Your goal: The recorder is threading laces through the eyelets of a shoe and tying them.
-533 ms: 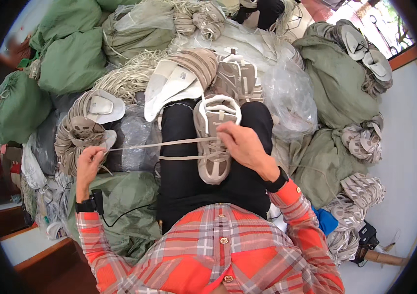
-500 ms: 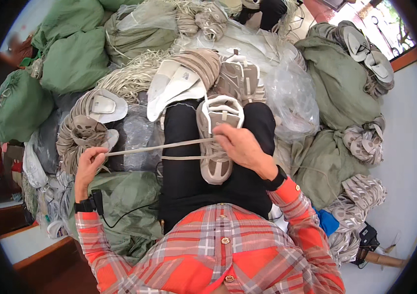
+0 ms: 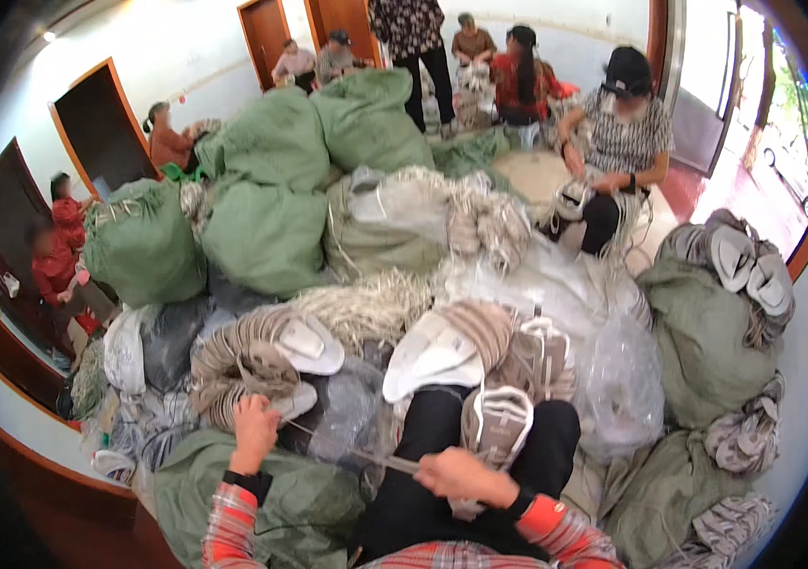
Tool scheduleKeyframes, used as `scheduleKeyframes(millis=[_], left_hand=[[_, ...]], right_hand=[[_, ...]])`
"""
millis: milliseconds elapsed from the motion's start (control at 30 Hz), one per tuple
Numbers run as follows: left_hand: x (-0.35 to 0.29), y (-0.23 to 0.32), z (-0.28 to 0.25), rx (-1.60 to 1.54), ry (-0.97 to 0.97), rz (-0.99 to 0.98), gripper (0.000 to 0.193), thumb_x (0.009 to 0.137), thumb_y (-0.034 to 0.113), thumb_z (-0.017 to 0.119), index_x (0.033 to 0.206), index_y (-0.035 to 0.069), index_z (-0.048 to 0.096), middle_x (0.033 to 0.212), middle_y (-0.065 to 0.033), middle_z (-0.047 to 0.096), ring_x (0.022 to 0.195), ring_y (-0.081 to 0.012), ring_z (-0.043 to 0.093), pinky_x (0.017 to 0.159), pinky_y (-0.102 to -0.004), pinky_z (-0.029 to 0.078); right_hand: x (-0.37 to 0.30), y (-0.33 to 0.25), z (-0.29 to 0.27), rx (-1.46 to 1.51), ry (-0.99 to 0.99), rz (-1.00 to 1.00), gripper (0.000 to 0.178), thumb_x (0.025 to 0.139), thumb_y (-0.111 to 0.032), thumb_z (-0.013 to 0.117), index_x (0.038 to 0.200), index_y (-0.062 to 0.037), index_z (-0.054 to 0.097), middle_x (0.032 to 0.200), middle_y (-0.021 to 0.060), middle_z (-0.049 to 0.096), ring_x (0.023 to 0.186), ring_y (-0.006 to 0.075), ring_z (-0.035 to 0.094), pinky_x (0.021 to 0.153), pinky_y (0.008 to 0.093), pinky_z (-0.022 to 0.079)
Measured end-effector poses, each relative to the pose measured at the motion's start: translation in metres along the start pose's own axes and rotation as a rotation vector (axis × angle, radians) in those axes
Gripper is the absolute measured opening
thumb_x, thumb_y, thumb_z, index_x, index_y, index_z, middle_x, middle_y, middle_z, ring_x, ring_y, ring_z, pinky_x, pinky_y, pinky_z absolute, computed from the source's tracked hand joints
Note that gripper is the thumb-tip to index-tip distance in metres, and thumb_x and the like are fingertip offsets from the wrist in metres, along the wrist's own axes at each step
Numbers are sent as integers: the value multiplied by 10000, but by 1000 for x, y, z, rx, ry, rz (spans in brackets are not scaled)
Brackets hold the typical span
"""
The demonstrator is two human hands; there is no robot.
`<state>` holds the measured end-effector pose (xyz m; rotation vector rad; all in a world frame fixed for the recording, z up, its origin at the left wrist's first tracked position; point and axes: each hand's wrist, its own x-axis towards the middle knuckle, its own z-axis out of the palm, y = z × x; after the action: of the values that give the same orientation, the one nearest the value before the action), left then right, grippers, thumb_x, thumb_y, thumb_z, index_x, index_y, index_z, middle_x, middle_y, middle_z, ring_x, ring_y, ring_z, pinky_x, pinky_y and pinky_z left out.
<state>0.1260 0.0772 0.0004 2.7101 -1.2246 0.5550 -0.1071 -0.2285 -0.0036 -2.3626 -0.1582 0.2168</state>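
Observation:
A grey-brown shoe upper [image 3: 497, 429] with white edging lies between my black-trousered knees. In front of its toe end, my right hand [image 3: 465, 476] is closed on a pale flat shoelace [image 3: 342, 449]. The lace stretches leftward to my left hand [image 3: 257, 431], whose fingers are pinched on its other part. My left hand is beside a stack of nested uppers [image 3: 242, 365]. My right hand and wrist partly cover the toe of the upper on my lap. Just beyond my knees lie another fanned stack of white-lined uppers [image 3: 442, 356] and a brown upper [image 3: 538, 360].
A heap of loose laces [image 3: 366, 308] lies beyond the stacks. Large green sacks [image 3: 266, 237] rise behind it, and another sack [image 3: 707, 332] with uppers on top stands at right. Clear plastic [image 3: 620, 379] covers part of the pile. A person [image 3: 617, 142] sits at far right; others are farther back.
The view has tilted up, bringing the room and several people into sight. My right hand has shifted toward the toe of the upper, and the lace still runs between both hands.

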Motion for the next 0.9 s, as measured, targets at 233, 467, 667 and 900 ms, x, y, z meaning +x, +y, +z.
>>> scheduleKeyframes(millis=[233, 467, 667, 900], left_hand=[[38, 72, 4, -1525, -177, -951, 216, 856, 143, 608, 952, -49, 635, 799, -127, 680, 647, -199, 654, 560, -282, 527], [74, 196, 5, -1660, -344, -555, 296, 911, 127, 544, 1168, -20, 542, 836, -77, 678, 512, -55, 483, 449, -208, 369], [45, 237, 33, -1296, -424, -155, 149, 906, 134, 527, 926, 17, 617, 701, -75, 669, 538, -129, 587, 507, -278, 446], [45, 260, 30, -876, -264, 24, 113, 858, 166, 597, 836, 58, 621, 651, -123, 630, 603, -266, 641, 513, -355, 478]], right_hand=[[3, -77, 53, 7, -113, -245, 272, 889, -274, 519, 793, -20, 546, 593, 204, 574, 581, 398, 600, 498, 488, 464], [-1, -65, 99, -65, -142, -596, 169, 720, -148, 566, 757, 16, 580, 612, 183, 609, 594, 337, 647, 493, 441, 518], [-37, -56, 43, 104, -143, -182, 192, 839, -186, 557, 943, -30, 598, 696, 169, 620, 653, 334, 640, 542, 419, 509], [-70, 15, -25, 49, 622, 347, 156, 901, -160, 506, 1003, -67, 580, 667, 217, 601, 646, 385, 614, 568, 476, 480]])
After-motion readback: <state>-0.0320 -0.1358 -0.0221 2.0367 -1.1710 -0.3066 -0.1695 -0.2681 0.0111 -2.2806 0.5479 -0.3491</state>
